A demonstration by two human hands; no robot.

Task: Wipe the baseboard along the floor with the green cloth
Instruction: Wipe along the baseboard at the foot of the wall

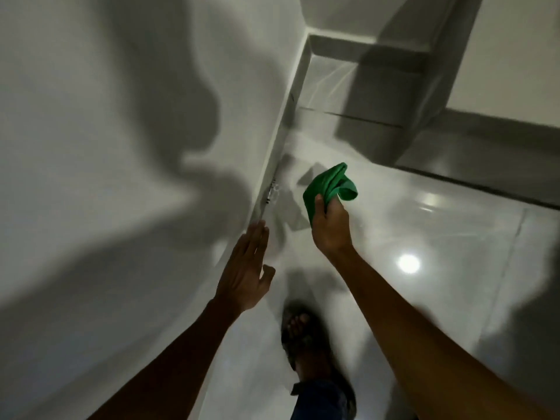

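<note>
My right hand (330, 227) grips a bunched green cloth (328, 184) and holds it in the air above the glossy floor, a short way to the right of the baseboard (289, 116). The baseboard is a grey strip running along the foot of the white wall on the left, away toward the far corner. My left hand (247, 268) is open with fingers stretched out, close to the wall near the baseboard's near end; whether it touches the wall I cannot tell. A small fitting (270, 192) sticks out of the baseboard ahead of my left hand.
My foot in a sandal (303, 331) stands on the shiny tiled floor (439, 237) below my hands. A grey pillar base (381, 95) and another baseboard (491, 159) lie to the right. The white wall (91, 177) carries my shadow.
</note>
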